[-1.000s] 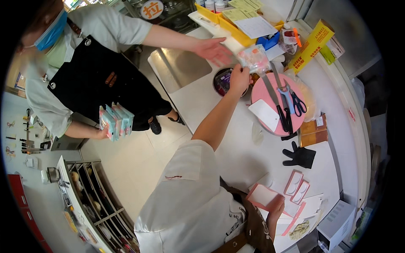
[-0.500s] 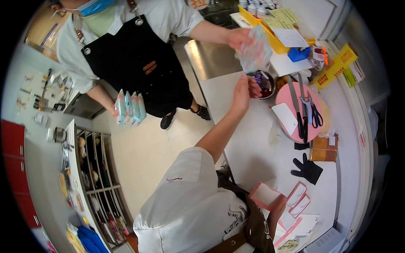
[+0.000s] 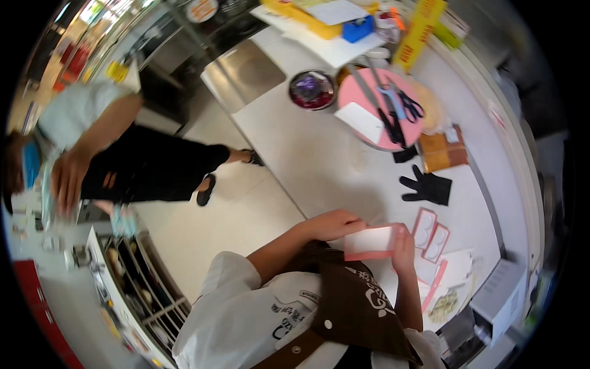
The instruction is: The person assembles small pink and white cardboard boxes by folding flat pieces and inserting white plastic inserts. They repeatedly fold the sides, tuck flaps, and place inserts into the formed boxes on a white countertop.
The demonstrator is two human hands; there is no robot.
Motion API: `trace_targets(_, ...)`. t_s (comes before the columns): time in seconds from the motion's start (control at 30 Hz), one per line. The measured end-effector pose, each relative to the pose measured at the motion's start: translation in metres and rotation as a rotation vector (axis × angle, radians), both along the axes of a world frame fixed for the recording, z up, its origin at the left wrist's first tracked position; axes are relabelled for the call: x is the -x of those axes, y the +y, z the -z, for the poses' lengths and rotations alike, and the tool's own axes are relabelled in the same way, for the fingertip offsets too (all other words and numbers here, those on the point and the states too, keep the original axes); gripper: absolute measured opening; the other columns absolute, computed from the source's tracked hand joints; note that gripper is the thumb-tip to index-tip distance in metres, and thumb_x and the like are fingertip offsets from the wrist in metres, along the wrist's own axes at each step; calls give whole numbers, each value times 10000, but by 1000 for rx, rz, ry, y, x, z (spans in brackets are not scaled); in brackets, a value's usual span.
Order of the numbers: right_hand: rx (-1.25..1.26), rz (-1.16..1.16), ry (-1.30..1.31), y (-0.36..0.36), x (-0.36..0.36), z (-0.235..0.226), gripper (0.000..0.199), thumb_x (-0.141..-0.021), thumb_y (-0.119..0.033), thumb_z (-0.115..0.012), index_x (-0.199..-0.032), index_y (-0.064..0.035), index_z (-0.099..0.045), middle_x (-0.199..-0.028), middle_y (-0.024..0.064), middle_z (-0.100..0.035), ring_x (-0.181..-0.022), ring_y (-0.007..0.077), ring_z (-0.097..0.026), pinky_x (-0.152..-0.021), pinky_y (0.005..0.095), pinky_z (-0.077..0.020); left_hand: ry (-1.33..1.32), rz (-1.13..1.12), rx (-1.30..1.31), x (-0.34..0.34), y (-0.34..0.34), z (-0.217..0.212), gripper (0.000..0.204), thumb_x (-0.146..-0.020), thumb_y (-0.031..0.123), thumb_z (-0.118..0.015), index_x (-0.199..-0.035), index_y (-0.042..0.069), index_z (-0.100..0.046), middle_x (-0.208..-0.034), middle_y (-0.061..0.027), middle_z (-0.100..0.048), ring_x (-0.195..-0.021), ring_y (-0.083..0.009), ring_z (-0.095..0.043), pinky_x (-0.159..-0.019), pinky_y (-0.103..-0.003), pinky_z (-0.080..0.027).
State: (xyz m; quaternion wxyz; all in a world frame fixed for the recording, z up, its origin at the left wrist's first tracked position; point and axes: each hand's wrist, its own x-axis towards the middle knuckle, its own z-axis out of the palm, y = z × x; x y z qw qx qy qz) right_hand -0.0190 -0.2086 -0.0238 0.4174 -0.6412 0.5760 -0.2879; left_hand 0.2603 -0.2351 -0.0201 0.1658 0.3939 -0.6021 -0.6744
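Note:
A flat pink and white carton piece (image 3: 370, 242) is held over the near edge of the white counter (image 3: 319, 160). My left hand (image 3: 335, 224) grips its left upper edge. My right hand (image 3: 404, 249) pinches its right edge. Two more pink-rimmed carton pieces (image 3: 430, 234) lie on the counter just right of my hands, with white sheets (image 3: 458, 270) beside them.
A black glove (image 3: 427, 187) lies beyond the cartons. Farther back sit a pink round board (image 3: 369, 98) with scissors (image 3: 405, 104) and a dark bowl (image 3: 312, 89). A brown box (image 3: 444, 150) is right of them. Another person in a black apron (image 3: 117, 166) stands at the left by a rack (image 3: 135, 289).
My left hand has pulled back from the far end of the counter and now holds the pink carton together with my right hand. The other person has stepped away to the left.

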Motion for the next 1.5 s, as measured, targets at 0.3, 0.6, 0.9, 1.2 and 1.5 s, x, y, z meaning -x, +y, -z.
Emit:
trace_targets(0.3,-53,142,132,19,-4,-28,458,-1108,-406,-398,-1101,-3,-617,-803,284,-651,-786,514,-641,-677,533,-482,-192,317,117,40,-32,-31,457,-1072,421,-548,-1191,2,-685,-1014,-180,-721,-929,-296,-679,-847,-410,-525)
trace_targets(0.6,-201,285,-95,47,10,-39,456,-1098,-417,-451,-1222,-15,-626,-977,278,-693,-951,438,-682,-820,456,-525,-172,294,49,66,-32,-31,362,-1046,335,-600,-1165,14,-714,-943,-113,-725,-854,-207,-664,-784,-348,-526)
trace_targets(0.9,-243,340,147,86,24,-29,387,-1114,-372,-412,-1231,-30,-549,-878,269,-696,-840,465,-679,-738,539,-514,-184,284,-81,96,-5,-23,351,-1075,279,-570,-1204,-31,-671,-985,-74,-703,-896,-133,-628,-825,-311,-515)
trace_targets(1.2,-316,491,194,140,95,14,313,-1085,-291,-430,-1148,2,-519,-833,293,-671,-812,513,-655,-720,585,-495,-318,401,808,158,57,-23,808,-810,360,-809,-1499,97,-480,-1400,-154,-581,-1198,-370,-605,-983,-443,-534)
trace_targets(1.5,-398,363,-152,174,166,66,429,-1088,-317,-460,-1363,9,-512,-1037,244,-686,-912,361,-690,-818,455,-535,-453,259,668,212,122,16,845,-760,317,-830,-1492,104,-465,-1384,-142,-573,-1233,-368,-583,-1010,-475,-518)
